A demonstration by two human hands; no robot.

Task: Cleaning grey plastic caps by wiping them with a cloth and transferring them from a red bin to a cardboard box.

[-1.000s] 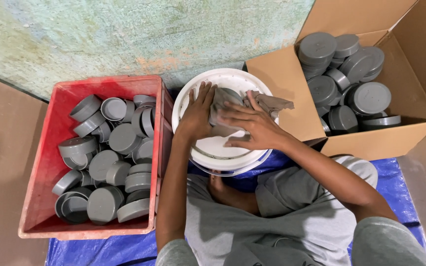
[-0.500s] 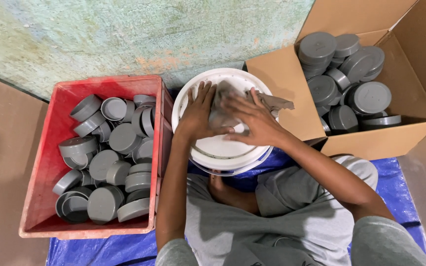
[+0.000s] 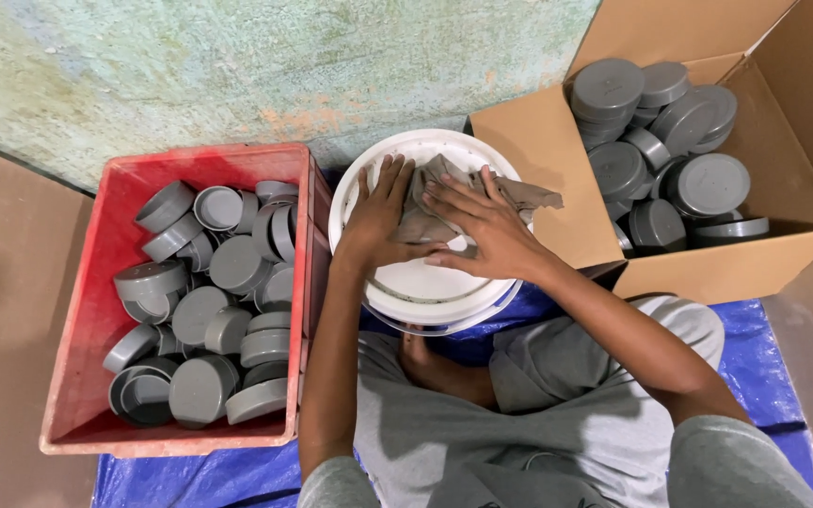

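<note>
Between the red crate [image 3: 87, 376] and the cardboard box [image 3: 557, 188], a white bucket [image 3: 425, 282] is seen on the blue sheet [image 3: 199, 475], in front of the seated person's legs. On its upper face, toward the far rim, a grey cloth [image 3: 444, 202] is laid, crumpled, with its long axis running from left to right and its right end hanging over the rim toward the box. The left hand [image 3: 378, 212] is placed flat on the left part of the cloth, fingers spread and pointing away from the body. The right hand [image 3: 482, 221] is pressed on the middle of the cloth, fingers also spread, no pinching is seen. The cloth lies directly under both palms, the right hand covering more of it. Grey caps [image 3: 209, 310] are heaped in the crate, and more caps [image 3: 679, 160] are stacked in the box.
</note>
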